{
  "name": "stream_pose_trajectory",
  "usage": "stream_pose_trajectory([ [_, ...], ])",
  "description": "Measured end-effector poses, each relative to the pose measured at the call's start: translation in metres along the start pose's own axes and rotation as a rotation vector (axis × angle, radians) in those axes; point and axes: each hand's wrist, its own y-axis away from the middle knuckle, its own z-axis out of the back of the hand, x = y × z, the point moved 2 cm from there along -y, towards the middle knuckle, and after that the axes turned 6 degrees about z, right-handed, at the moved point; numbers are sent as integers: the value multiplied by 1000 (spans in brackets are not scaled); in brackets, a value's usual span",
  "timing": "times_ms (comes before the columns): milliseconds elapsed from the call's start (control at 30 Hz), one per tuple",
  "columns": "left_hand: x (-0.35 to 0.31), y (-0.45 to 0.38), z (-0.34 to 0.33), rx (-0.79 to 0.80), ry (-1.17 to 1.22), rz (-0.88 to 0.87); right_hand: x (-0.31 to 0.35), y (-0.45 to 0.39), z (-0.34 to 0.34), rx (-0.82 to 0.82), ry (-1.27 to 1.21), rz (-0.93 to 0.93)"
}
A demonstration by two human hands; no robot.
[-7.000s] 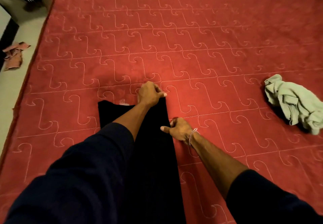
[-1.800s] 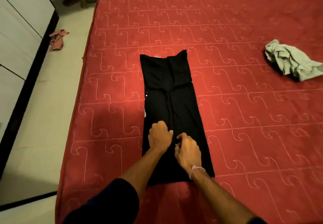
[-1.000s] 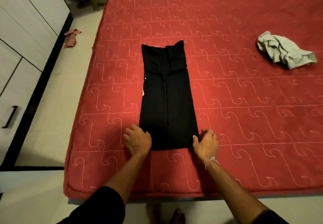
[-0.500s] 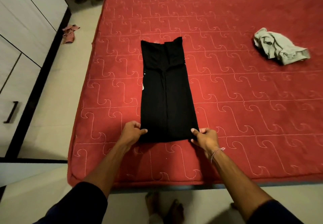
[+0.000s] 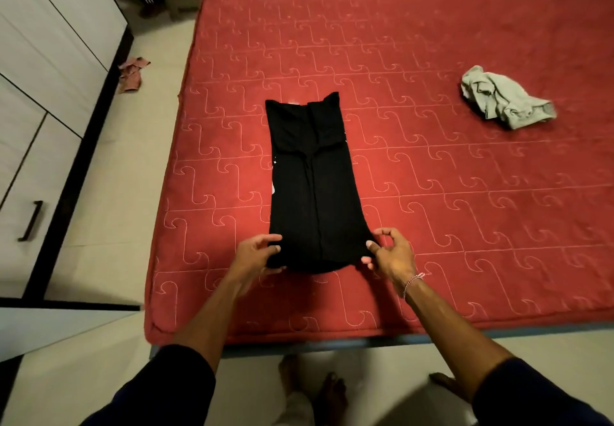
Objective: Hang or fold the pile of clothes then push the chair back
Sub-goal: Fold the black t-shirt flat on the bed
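Near the front edge of the red quilted mattress (image 5: 432, 193), the long black folded garment (image 5: 312, 186) lies flat. The left hand (image 5: 255, 256) and right hand (image 5: 392, 254) each pinch a near corner, hem lifted, probably to fold it away evenly. A crumpled grey-green cloth (image 5: 501, 100) waits well apart on the right.

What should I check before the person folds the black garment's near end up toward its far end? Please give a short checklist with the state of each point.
1. Left hand grips the near left corner of the black garment: ok.
2. Right hand pinches the near right corner: ok.
3. Garment lies flat in a long strip on the red mattress: ok.
4. Far end free, nothing on it: ok.
5. Grey crumpled garment lies apart, out of the way: ok.
6. Both layers held at each corner: cannot tell.
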Motion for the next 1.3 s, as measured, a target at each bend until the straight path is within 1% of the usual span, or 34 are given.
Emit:
stream_pose_trajectory([
  [167,-49,-28,4,-8,61,88,49,-36,-7,-21,-58,-40],
  [233,-70,-45,4,27,111,116,66,-54,-11,-7,-110,-63],
  [333,-96,-86,0,79,118,111,83,-94,-22,37,-93,-59],
  [433,-110,-128,-3,20,54,95,87,-134,-38,63,-70,-35],
  [533,-105,-161,-4,-55,29,70,75,-166,-54,95,-61,12],
  [600,-95,-170,-3,-108,16,-6,60,-177,-62,141,-65,96],
  [633,-89,-173,-3,-129,-2,-79,53,-179,-65,134,-59,157],
  [700,-77,-173,-3,-151,-113,-249,40,-173,-67,69,28,330],
  [767,-67,-161,-5,-161,-298,-403,31,-157,-66,36,224,541],
  [833,-55,-144,-8,-178,-610,-630,19,-141,-63,82,471,738],
  [900,-40,-131,-10,-158,-1014,-832,2,-131,-59,135,742,845],
  [933,-32,-130,-10,-151,-1172,-864,-6,-128,-57,148,859,871],
  [967,-25,-130,-10,-156,-1274,-865,-14,-126,-55,162,943,874],
  [1133,-6,-140,-19,-260,-1501,-828,-17,-127,-59,250,1198,771],
  [1233,-2,-139,-25,-290,-1503,-760,-10,-129,-64,258,1319,697],
  [1300,-4,-135,-24,-273,-1478,-735,-7,-127,-63,252,1352,711],
])
